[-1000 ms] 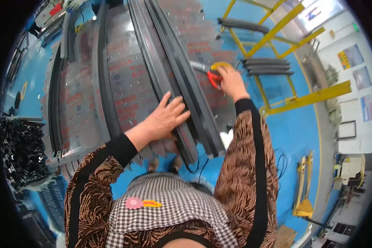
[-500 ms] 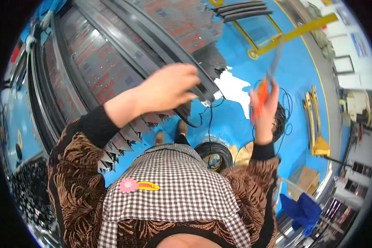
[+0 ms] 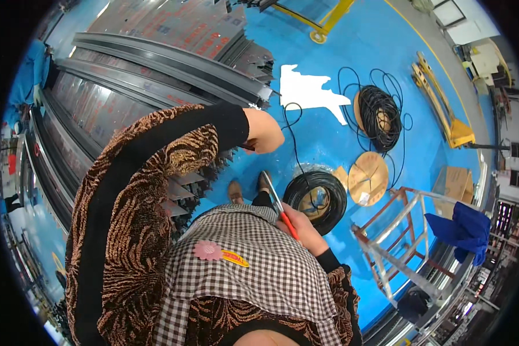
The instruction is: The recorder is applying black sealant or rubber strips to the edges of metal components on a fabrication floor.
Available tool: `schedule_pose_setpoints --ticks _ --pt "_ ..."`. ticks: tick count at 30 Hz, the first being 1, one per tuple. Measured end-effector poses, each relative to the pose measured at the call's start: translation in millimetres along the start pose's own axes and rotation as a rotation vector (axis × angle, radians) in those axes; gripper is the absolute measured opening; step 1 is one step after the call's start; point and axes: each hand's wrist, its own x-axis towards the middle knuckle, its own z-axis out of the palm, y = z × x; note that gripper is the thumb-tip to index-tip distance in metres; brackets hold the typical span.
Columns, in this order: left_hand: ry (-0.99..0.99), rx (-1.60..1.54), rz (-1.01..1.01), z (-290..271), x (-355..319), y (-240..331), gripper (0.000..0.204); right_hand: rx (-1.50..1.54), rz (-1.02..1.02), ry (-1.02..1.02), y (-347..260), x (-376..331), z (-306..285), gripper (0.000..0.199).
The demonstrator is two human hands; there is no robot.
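Observation:
My right hand is closed around red-handled scissors, low in front of my checked apron. Their long metal blades point up and away, toward my shoes. My left hand is bent down at the wrist beside the near end of the stacked dark profiles. Its fingers are mostly hidden beneath it, so whether they grip anything does not show. Just right of that hand, a thin black cord runs down to a black coil on the blue floor.
Jagged stacked profile ends lie under my left arm. On the floor are white sheeting, a second cord coil, a round cardboard disc and a yellow pallet jack. A metal frame stands right. Another person's blue sleeve shows far left.
My right hand has dropped from the upper right to near my apron, still holding the scissors. My left hand has moved right and bent downward. The view has shifted toward the right.

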Motion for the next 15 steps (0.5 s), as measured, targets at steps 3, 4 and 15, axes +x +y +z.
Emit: schedule_pose_setpoints --ticks 3,4,15 --pt "-0.034 -0.063 -0.007 5 0 -4 0.039 -0.037 -0.026 0.001 -4 18 6 0.043" --pt "0.025 -0.095 0.004 7 4 -6 0.044 -0.05 -0.041 0.019 -3 23 8 0.043" --pt "0.24 -0.15 -0.035 23 16 -11 0.062 0.015 -0.035 -0.007 -20 66 12 0.047"
